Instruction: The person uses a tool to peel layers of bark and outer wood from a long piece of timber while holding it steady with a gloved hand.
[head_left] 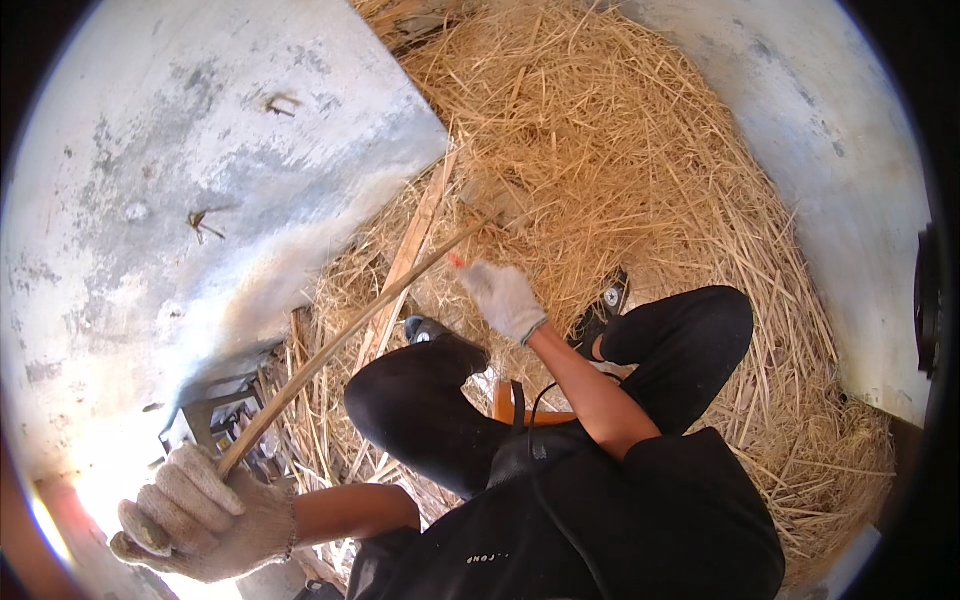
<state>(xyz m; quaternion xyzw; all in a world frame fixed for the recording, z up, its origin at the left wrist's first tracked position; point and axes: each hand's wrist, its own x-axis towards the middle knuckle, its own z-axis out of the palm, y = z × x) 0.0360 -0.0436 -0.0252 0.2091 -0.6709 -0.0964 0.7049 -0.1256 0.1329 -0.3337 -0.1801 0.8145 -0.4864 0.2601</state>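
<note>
My left hand (205, 520), in a pale knitted work glove, is closed round the near end of a long, thin wooden strip (345, 335), possibly bamboo. The strip slants up and to the right, across the middle of the view, toward the straw. My right hand (505, 300), gloved the same way, is closed just below the strip's far part. A small orange-red bit (457, 260) shows at its fingers; what it belongs to is hidden. Whether that hand touches the strip, I cannot tell. A flat, split wooden slat (415, 235) lies beneath the strip on the straw.
A deep layer of straw (610, 140) covers the floor ahead and to the right. Weathered walls stand at left (250, 130) and right (800, 110). My bent knees flank an orange object (503, 402), perhaps a stool. A grey frame-like item (205, 418) sits near the left wall.
</note>
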